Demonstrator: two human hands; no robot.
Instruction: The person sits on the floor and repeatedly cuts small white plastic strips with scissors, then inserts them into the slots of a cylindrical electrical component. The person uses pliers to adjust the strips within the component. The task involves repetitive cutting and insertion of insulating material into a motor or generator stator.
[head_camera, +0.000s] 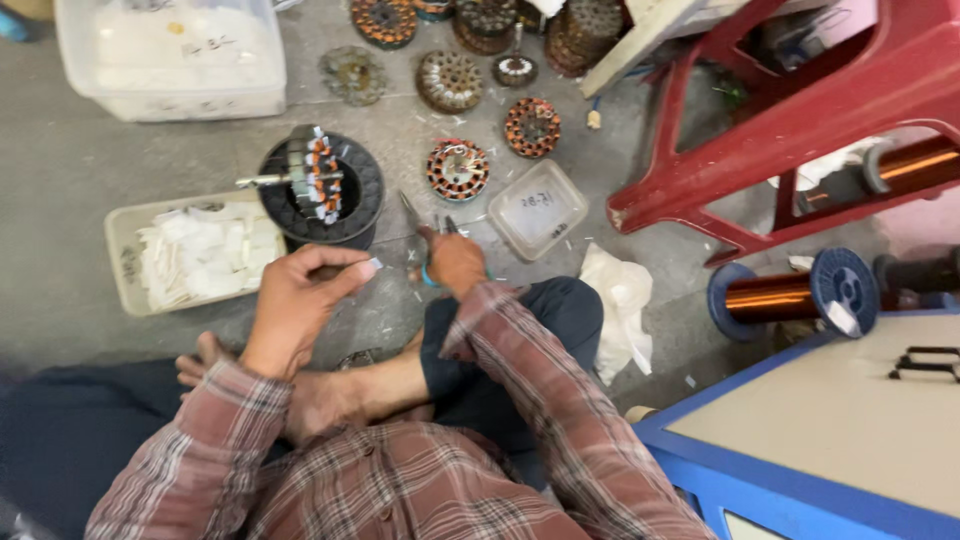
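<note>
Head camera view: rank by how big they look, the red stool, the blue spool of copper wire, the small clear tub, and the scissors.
1. red stool
2. blue spool of copper wire
3. small clear tub, close to the spool in size, so that order is unsure
4. scissors in the right hand

The sleeves carry a plaid of faded red, grey and white. The stool is glossy red. Two spools hold bright copper wire between blue flanges. The wound stators show orange-and-black rings — coppery at the coils. The tray is beige, filled with white slips. The floor is plain grey, and the cabinet edge is blue — cream on top.
</note>
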